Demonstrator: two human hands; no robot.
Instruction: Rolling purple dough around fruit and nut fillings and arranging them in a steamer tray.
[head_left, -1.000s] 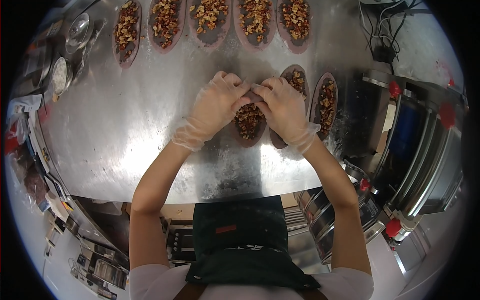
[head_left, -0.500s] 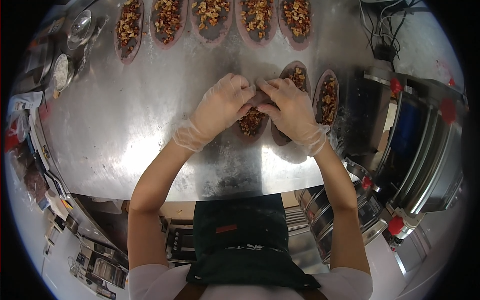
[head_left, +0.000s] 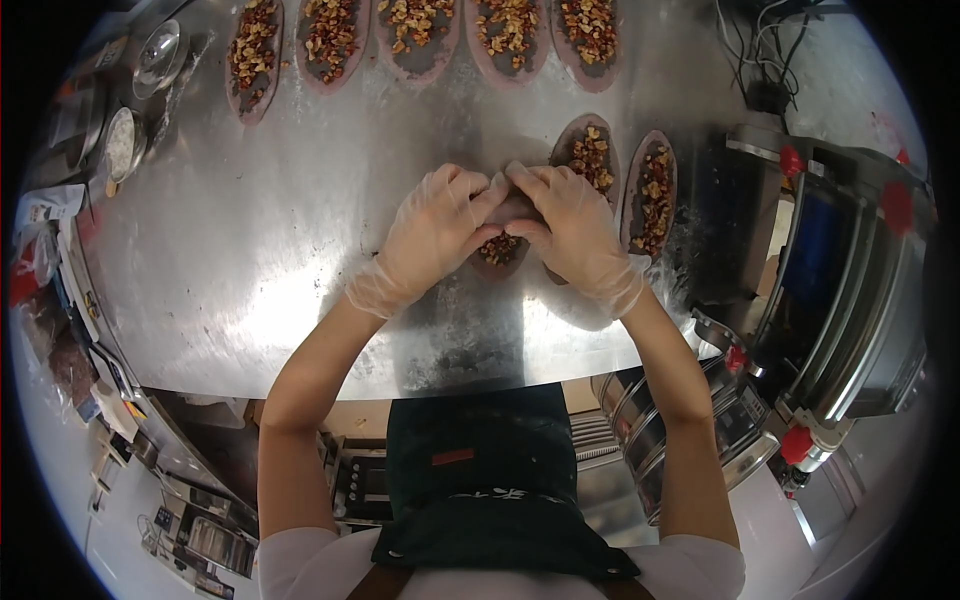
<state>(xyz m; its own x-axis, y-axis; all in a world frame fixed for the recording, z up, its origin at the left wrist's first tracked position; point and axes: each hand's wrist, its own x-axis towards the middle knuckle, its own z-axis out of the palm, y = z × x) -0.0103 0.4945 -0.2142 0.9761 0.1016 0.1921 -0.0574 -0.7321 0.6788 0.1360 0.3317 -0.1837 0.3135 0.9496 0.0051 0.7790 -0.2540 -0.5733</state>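
Note:
My left hand (head_left: 440, 225) and my right hand (head_left: 560, 220), both in loose clear plastic gloves, meet over an oval of purplish-grey dough (head_left: 497, 262) topped with chopped nuts. Fingers of both hands grip the folded upper edge of this dough, thumbs pointing inward, and cover much of its filling. Just behind my right hand lies a second topped oval (head_left: 585, 150), partly hidden, and right of it a narrower one (head_left: 652, 195).
Several topped dough ovals (head_left: 420, 30) line the far edge of the steel table (head_left: 230, 260). Metal bowls (head_left: 125, 150) stand at the left. Black cables (head_left: 760, 50) and a steel machine with red knobs (head_left: 820, 290) are at the right, beside stacked round metal containers (head_left: 655, 430).
Both hands have moved slightly down the dough oval, and the folded part now covers more of the nuts, leaving a smaller patch of filling visible.

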